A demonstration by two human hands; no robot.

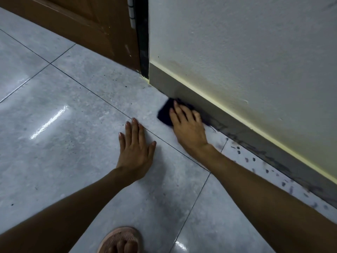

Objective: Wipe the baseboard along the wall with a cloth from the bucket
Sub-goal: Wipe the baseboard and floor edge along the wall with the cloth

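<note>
Right hand (187, 125) presses the dark cloth (164, 114) flat-fingered against the baseboard (182, 90) foot near the door-frame corner; left hand (135, 147) spread on the floor (54, 161). Cloth appears soft, wet; best gripped bunched under the palm.

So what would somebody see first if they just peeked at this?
Probably the right hand pressing a dark cloth against the grey baseboard where wall meets floor, just right of the brown door. Next, the left hand lying flat on the shiny floor tiles, and dark wet streaks and spots along the baseboard to the right.
</note>
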